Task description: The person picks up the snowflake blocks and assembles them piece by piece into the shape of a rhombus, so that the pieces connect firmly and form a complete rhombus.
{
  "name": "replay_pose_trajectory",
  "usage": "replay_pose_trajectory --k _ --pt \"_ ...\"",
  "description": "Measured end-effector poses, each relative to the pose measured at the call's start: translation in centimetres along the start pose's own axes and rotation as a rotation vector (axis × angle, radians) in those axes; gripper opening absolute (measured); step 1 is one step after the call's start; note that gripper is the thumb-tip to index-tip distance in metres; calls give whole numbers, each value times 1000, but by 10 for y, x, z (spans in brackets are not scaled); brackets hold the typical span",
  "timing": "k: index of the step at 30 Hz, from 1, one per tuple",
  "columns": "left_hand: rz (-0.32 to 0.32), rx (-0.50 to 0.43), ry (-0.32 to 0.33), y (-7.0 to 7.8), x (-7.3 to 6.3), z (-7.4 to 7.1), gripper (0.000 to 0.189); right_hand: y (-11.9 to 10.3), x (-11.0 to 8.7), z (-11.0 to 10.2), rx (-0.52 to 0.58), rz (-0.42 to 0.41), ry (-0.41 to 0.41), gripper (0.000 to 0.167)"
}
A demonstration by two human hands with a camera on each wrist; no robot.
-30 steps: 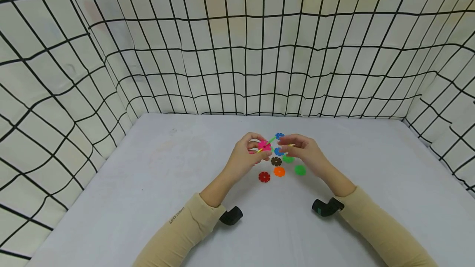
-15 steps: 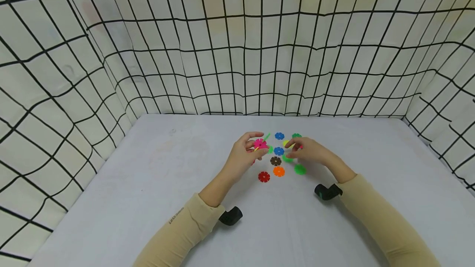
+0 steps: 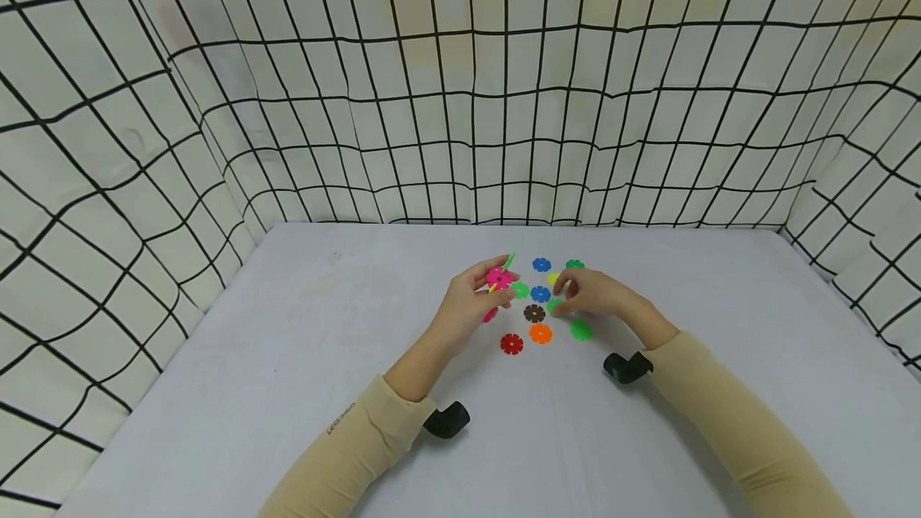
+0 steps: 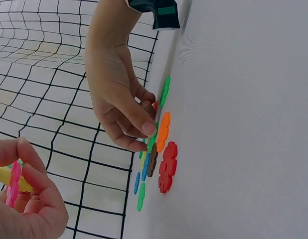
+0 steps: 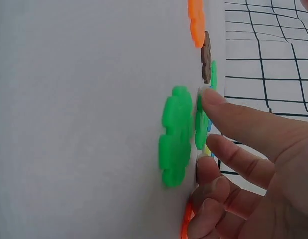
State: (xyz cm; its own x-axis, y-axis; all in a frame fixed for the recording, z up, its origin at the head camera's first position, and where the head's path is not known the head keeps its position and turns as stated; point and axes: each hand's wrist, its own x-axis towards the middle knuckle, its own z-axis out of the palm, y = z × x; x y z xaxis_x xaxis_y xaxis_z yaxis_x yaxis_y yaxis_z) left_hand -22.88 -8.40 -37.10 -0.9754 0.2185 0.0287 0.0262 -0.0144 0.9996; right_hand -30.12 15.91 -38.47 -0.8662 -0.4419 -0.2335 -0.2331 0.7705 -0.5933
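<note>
My left hand (image 3: 460, 306) holds a cluster of notched plastic discs above the white table: a pink disc (image 3: 500, 278) with a green disc (image 3: 509, 260) and a yellow disc (image 4: 24, 183) slotted in on edge. To the right, my right hand (image 3: 593, 294) is down at the tabletop. Its thumb and forefinger pinch a flat green disc (image 5: 200, 124) at opposite edges, its other fingers curled. A second green disc (image 5: 176, 137) lies nearer the wrist. Under the curled fingers shows part of a red-orange disc (image 5: 186, 219), hidden in the head view.
Around the hands lie brown (image 3: 535, 313), orange (image 3: 540, 333) and dark red discs (image 3: 512, 344). Farther back are two blue discs (image 3: 541, 294), a yellow disc (image 3: 553, 279), a dark green disc (image 3: 575, 264) and a light green disc (image 3: 520, 290). Black netting (image 3: 504, 142) borders the table.
My right hand has moved away from the left hand and down to the green disc on the table. The left hand's cluster has tilted and shifted slightly left.
</note>
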Motion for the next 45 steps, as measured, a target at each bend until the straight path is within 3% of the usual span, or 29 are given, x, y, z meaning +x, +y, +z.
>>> replay_pose_trajectory --k 10,16,24,29,36,45 --pt "-31 26 -8 1 1 -1 58 -2 3 3 2 3 15 30" --pt "-87 -33 -28 2 1 -1 62 -1 1 4 20 1 16 33" --pt "-72 -81 -57 1 1 -2 55 1 -2 3 109 10 6 32" --pt "-116 -148 -59 2 1 -2 47 -1 -5 -1 168 0 63 32" --pt "-170 -262 -55 4 0 -3 53 -10 -9 -6 274 -76 147 36" --pt "-182 -278 -43 4 -1 -2 52 -27 -14 -4 397 -86 259 44"
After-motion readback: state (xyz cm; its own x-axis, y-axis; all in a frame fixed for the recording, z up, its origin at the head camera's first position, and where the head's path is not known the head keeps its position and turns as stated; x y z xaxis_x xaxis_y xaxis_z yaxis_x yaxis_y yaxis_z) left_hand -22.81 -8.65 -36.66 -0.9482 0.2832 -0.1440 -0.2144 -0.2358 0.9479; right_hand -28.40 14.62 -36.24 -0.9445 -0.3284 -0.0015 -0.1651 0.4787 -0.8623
